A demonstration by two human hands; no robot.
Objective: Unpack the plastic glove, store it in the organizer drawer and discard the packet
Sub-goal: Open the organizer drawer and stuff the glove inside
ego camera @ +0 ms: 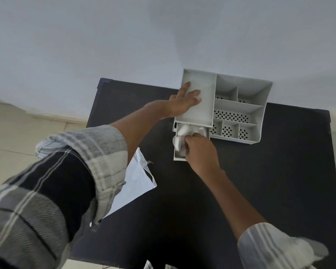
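A grey desk organizer (260, 121) with several compartments stands at the far side of the black table (260, 181). Its small drawer (176, 155) is pulled out toward me at the organizer's front left. A crumpled clear plastic glove (179, 135) lies in the drawer, partly bulging over its left wall. My right hand (200, 150) rests on the glove with fingers curled down into the drawer. My left hand (182, 102) lies flat, fingers spread, on the organizer's large left compartment. The white torn packet (136, 183) lies on the table, left of the drawer, partly hidden by my left sleeve.
A pale wall rises right behind the table and organizer. Beige floor tiles show to the left of the table. Small white scraps lie at the table's near edge (148, 265).
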